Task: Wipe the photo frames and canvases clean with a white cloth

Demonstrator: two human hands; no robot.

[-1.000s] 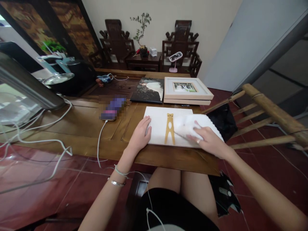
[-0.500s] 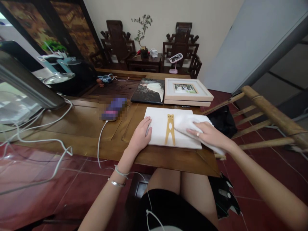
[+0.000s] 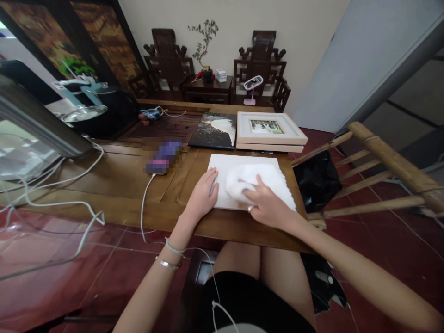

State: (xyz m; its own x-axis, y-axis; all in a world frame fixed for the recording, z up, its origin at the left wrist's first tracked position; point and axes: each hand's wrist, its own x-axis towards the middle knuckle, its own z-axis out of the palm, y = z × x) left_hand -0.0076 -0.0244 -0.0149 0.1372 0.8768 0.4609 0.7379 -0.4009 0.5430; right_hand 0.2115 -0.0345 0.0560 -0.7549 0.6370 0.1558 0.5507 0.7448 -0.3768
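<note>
A white board [image 3: 225, 166] lies flat near the front edge of the wooden table [image 3: 114, 185]. My left hand [image 3: 202, 196] rests on the board's left edge, fingers curled over it, holding it still. My right hand [image 3: 265, 207] presses a white cloth [image 3: 256, 180] down on the middle of the board, fingers closed on the cloth. The cloth covers the yellow cat-shaped figure on the board.
A stacked pale picture frame [image 3: 270, 130] and a dark painted picture [image 3: 215, 130] lie behind the board. A phone [image 3: 163, 156] on a white cable sits to the left. A bamboo rack [image 3: 378, 171] and black bag [image 3: 317, 178] stand at the right.
My right hand has slid the cloth leftward from the board's right side to its middle, so that the yellow figure is now covered. My left hand has stayed in place.
</note>
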